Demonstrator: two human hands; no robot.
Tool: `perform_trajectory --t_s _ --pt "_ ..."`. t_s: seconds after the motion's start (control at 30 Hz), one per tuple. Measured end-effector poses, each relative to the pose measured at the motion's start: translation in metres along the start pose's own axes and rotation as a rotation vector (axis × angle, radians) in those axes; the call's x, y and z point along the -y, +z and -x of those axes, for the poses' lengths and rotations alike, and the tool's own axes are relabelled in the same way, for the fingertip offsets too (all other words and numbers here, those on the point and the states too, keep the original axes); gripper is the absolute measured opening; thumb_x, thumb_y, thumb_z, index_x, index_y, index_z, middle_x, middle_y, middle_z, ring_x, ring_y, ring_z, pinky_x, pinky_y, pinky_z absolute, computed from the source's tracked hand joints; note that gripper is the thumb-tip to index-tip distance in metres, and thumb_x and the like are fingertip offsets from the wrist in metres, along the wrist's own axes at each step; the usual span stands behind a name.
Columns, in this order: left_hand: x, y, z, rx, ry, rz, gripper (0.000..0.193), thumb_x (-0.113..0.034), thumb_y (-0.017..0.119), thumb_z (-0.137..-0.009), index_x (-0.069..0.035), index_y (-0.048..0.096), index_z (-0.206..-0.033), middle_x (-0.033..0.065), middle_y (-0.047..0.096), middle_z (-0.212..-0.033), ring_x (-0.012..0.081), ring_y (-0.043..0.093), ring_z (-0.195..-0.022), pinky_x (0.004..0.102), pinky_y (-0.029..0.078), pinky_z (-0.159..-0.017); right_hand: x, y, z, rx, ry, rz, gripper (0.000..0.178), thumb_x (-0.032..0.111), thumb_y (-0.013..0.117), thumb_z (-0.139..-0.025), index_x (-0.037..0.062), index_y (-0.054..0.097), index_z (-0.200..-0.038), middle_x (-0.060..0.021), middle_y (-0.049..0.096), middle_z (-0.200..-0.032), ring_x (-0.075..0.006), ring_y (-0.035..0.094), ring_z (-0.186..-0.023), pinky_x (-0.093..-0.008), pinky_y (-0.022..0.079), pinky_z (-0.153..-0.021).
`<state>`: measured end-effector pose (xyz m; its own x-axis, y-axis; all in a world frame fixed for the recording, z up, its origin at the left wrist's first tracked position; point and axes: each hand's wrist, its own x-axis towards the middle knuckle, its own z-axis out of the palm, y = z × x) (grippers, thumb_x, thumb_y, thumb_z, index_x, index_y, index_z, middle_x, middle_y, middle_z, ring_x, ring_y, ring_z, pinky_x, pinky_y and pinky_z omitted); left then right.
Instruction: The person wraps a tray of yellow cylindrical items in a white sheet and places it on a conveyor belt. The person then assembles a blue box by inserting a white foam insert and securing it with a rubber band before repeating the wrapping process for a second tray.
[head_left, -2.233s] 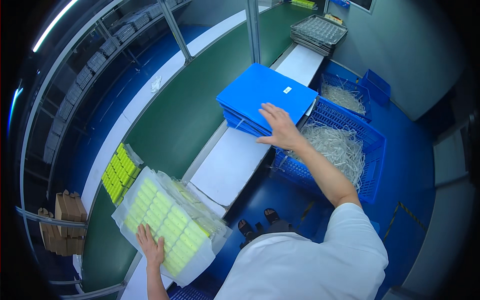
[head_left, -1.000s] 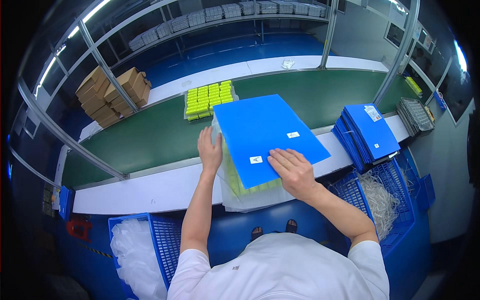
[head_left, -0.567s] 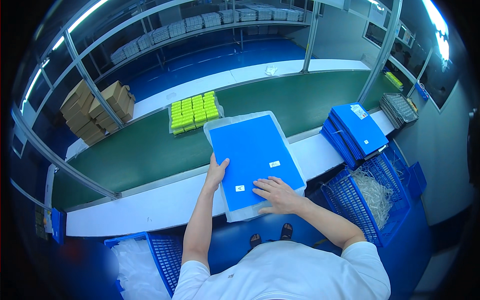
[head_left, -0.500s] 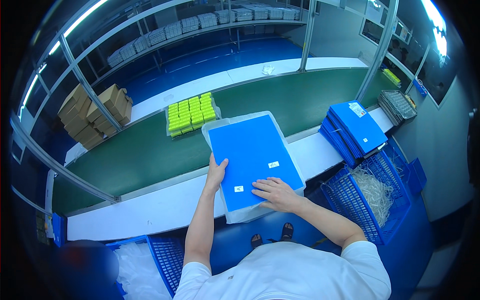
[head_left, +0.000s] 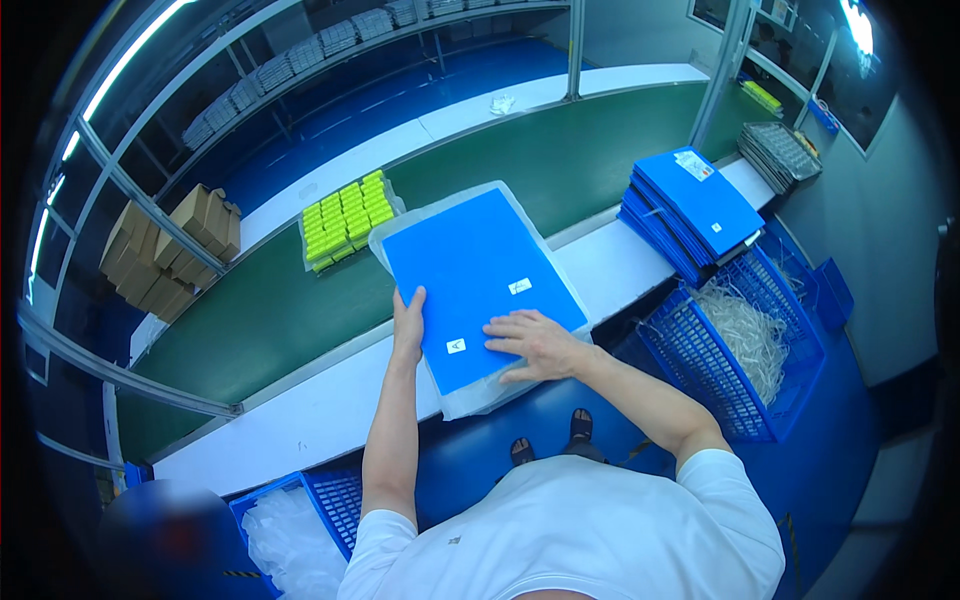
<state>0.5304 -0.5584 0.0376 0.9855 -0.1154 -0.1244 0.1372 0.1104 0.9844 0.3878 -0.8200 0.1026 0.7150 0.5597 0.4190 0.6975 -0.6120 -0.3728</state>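
Hands (head_left: 537, 344) touch a smooth, rectangular blue sheet (head_left: 470, 270) — translucent film (head_left: 468, 402) beneath.

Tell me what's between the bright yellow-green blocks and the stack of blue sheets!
In the head view: the blue sheet under the right hand, with a pale sheet showing around its edges, then a stretch of green belt.

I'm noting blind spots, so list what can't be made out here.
Head view: what lies under the middle of the handled blue sheet, hidden by it; only a pale layer shows around it.
Head view: the patch beneath the right hand, covered by it.
Head view: the dark shape at lower left, too blurred to identify.
Head view: the lower-left basket, cut off by the lower edge.
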Motion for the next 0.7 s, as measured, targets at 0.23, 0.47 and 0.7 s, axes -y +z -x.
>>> perform_trajectory --t_s 0.23,0.47,0.7 --pt "0.133 -0.037 0.072 0.096 -0.007 0.359 0.071 -0.06 0.032 -0.104 -0.005 0.042 -0.147 0.0157 0.046 -0.147 0.0313 0.054 -0.127 0.0444 0.05 -0.102 -0.105 0.055 0.09 -0.885 1.146 -1.095 0.061 0.05 0.051 -0.101 0.0013 0.057 -0.137 -0.0123 0.057 -0.139 -0.0232 0.047 -0.132 -0.0385 0.033 -0.112" --pt "0.185 0.004 0.117 0.168 -0.381 0.241 0.076 -0.065 0.028 -0.102 -0.006 0.034 -0.151 0.0153 0.044 -0.149 0.0305 0.05 -0.131 0.0448 0.045 -0.107 -0.1 0.157 0.15 -0.793 1.138 -1.342 0.05 0.047 0.057 -0.097 0.0065 0.067 -0.125 -0.0047 0.065 -0.126 -0.0205 0.053 -0.12 -0.0394 0.034 -0.108" --pt "0.122 -0.006 0.153 -0.111 -0.084 0.058 0.083 -0.069 0.025 -0.1 -0.007 0.026 -0.155 0.0148 0.041 -0.151 0.0297 0.046 -0.136 0.0453 0.04 -0.111 -0.106 0.12 0.135 -0.787 1.123 -1.313 0.071 0.06 0.042 -0.102 0.0025 0.053 -0.142 -0.0141 0.058 -0.136 -0.0222 0.047 -0.132 -0.0347 0.032 -0.112"
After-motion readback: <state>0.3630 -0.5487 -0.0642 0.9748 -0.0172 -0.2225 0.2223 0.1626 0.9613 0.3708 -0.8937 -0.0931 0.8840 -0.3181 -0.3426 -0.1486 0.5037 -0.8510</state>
